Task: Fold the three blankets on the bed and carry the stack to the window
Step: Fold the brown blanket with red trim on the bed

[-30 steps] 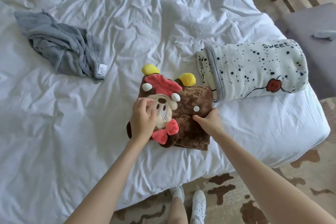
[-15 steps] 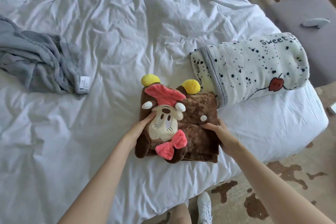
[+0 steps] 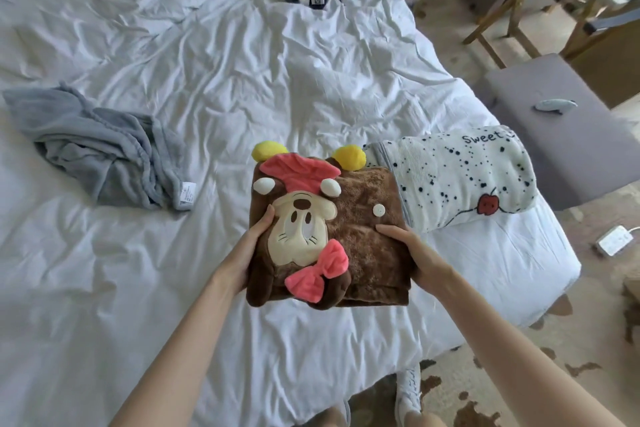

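At the near side of the bed (image 3: 207, 62), the left hand (image 3: 247, 246) and right hand (image 3: 414, 253) are both gripping the brown blanket (image 3: 363, 246). Each hand is clamping 1 side edge of the bundle, with the thumb lying on the top face and the fingers curling out of sight beneath.

The brown blanket is presenting as a thick, squarish plush bundle. Its top face is carrying a cream cartoon mouse face, a large pink bow above the face, a smaller pink bow below it and 2 yellow pom-poms at the far edge. A white round button is sitting right of the face. The bundle is sitting over the white sheet close to the near edge. Whether its underside is touching the sheet cannot be told.

Just beside it on the right, the speckled blanket (image 3: 460, 180) is lying folded near the bed's right edge, cream with black dots, a red apple motif and the word "Sweet". Its near left corner is disappearing behind the brown bundle.

Well apart on the left, the grey blanket (image 3: 100, 156) is lying crumpled and unfolded, a white label showing at 1 corner.
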{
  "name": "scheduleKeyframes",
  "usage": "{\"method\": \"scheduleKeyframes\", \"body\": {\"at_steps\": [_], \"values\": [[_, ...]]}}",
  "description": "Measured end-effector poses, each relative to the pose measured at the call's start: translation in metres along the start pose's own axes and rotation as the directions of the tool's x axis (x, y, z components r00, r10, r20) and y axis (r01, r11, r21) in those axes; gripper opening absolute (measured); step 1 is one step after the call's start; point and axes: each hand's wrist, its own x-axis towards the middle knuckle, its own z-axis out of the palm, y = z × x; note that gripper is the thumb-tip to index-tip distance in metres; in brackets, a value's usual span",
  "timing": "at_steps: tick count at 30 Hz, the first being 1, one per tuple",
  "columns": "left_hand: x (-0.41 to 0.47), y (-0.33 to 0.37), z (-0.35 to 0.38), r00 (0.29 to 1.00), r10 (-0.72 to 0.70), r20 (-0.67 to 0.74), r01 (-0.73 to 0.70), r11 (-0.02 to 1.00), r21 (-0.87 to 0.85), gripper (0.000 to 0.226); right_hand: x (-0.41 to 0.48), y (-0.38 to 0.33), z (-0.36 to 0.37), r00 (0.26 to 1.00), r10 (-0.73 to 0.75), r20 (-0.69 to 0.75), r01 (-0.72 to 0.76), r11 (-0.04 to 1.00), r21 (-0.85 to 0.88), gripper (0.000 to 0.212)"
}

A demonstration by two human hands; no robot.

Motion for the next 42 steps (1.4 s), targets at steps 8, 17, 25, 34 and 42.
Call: {"method": "scheduleKeyframes", "body": {"at_steps": [8,17,25,34,42], "values": [[0.006,0.053,0.099,0.972,0.236,-0.002,-0.235,0.969,0.074,0.072,-0.028,-0.103,-0.033,0.990,-0.142,0.007,0.142,0.990,-0.021,0.055],[0.110,0.042,0.244,0.909,0.388,-0.155,-0.367,0.918,0.148,0.078,-0.023,-0.194,-0.174,0.965,-0.229,-0.131,0.213,0.969,-0.121,0.045],[0.204,-0.012,0.299,0.830,0.302,-0.469,-0.112,0.914,0.390,0.054,0.036,-0.203,-0.294,0.970,-0.165,-0.177,0.057,0.867,-0.496,0.046],[0.212,0.009,0.335,0.347,0.898,-0.271,-0.084,0.318,0.945,0.051,0.063,-0.203,-0.287,0.654,-0.755,-0.048,0.261,0.284,-0.923,0.063],[0.256,-0.019,0.321,0.704,0.710,-0.009,0.116,-0.103,0.988,0.062,0.105,-0.174,-0.284,0.680,-0.704,0.204,0.241,-0.048,-0.969,0.059]]}}
